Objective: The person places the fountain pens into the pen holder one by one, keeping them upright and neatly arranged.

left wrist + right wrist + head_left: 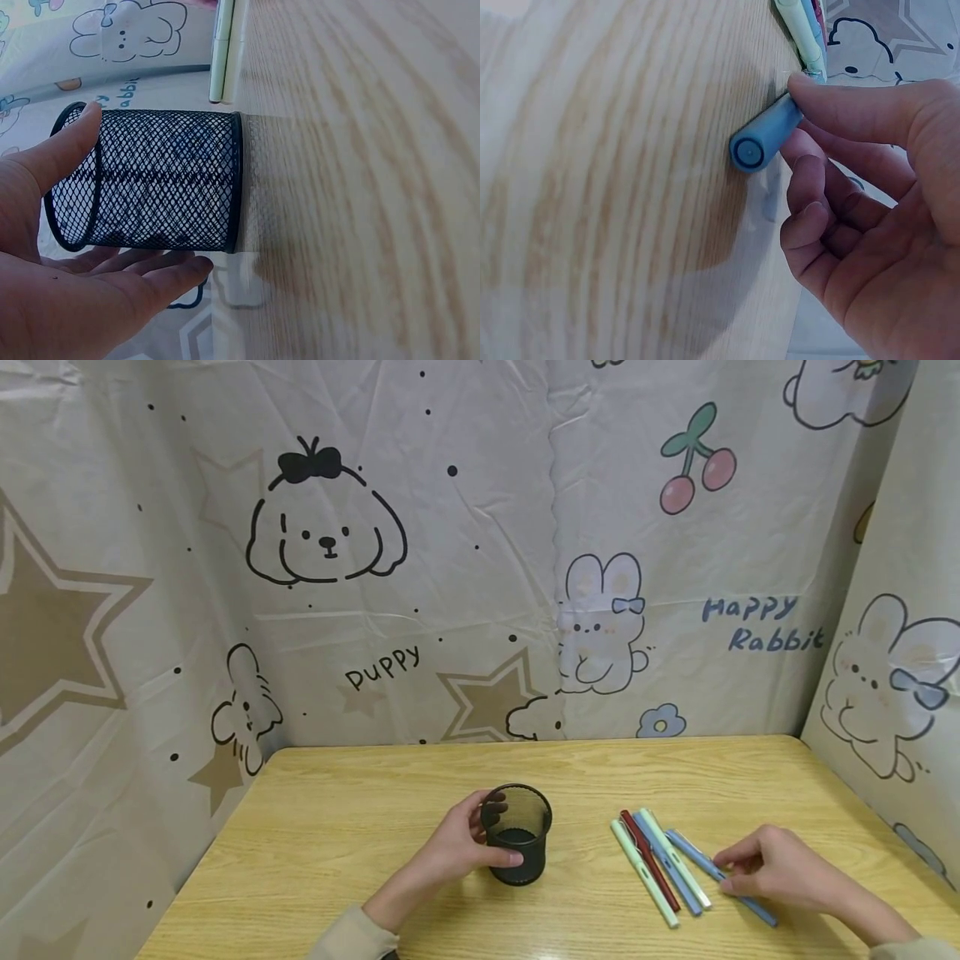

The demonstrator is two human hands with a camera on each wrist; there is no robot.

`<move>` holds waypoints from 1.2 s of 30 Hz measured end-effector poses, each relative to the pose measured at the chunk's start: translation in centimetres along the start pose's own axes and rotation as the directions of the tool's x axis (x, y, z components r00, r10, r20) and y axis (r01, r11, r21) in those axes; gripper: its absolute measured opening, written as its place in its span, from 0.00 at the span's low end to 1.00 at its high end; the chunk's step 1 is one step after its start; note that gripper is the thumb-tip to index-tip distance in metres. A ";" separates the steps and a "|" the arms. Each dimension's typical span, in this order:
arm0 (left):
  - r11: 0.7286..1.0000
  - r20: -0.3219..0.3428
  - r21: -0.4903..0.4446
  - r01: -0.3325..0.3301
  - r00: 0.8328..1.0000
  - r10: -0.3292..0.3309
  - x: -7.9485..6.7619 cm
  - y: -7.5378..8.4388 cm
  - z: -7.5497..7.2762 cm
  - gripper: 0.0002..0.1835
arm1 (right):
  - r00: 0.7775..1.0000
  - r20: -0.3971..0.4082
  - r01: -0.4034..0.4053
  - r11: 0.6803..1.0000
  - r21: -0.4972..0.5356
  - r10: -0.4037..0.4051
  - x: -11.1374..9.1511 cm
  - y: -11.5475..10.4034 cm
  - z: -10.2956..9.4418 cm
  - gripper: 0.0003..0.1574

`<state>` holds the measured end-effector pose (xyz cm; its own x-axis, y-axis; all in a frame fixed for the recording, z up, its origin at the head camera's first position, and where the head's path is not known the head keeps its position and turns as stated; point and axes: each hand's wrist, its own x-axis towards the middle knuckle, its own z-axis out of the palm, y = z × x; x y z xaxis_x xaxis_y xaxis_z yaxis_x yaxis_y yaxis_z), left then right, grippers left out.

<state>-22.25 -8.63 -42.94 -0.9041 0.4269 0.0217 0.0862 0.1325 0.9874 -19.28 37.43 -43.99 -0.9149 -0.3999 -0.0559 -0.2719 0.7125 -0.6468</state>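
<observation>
My left hand (pixel 456 842) holds a black mesh pen cup (pixel 531 862) that stands upright on the table. Its thumb lies along the near side, and the fingers reach round the left and far side. In the left wrist view the mesh cup (pixel 161 180) shows between thumb and fingers. My right hand (pixel 783 870) pinches a blue pen (pixel 693 853) near its middle between thumb and fingers. One round end of that blue pen (pixel 761 142) faces the camera in the right wrist view, close over the wood.
Left of the held pen lie several others side by side: a light green pen (pixel 645 874), a dark red pen (pixel 651 862), another blue pen (pixel 669 864) and a second light green pen (pixel 677 860). A patterned cloth (pixel 465 593) hangs behind the wooden table (pixel 360 810).
</observation>
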 end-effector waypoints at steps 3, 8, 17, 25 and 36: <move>1.000 -0.001 0.003 -0.001 1.000 0.001 0.0 0.0 0.0 0.46 | 1.000 0.002 0.004 1.000 -0.007 -0.004 -0.1 0.1 -0.1 0.18; 1.000 0.001 0.001 0.004 1.000 -0.004 0.0 -0.1 0.0 0.46 | 1.000 0.010 0.007 1.000 -0.003 -0.006 -0.2 0.3 -0.3 0.18; 1.000 0.034 -0.020 -0.006 0.999 0.007 0.2 0.0 -0.3 0.46 | 1.000 0.014 0.015 1.000 0.007 -0.015 0.0 0.3 -0.3 0.19; 1.000 0.043 -0.021 -0.001 0.999 0.002 0.3 0.0 -0.4 0.45 | 1.000 0.011 0.022 1.000 0.016 -0.022 0.0 0.6 -0.4 0.19; 1.000 0.034 -0.017 -0.008 0.999 0.009 0.2 -0.1 -0.4 0.45 | 1.000 -0.006 -0.002 1.000 0.001 0.002 0.3 0.3 -0.1 0.21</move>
<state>-22.62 -8.92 -42.99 -0.8883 0.4585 0.0248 0.0864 0.1140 0.9897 -19.62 37.59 -44.12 -0.9172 -0.3948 -0.0532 -0.2694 0.7131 -0.6473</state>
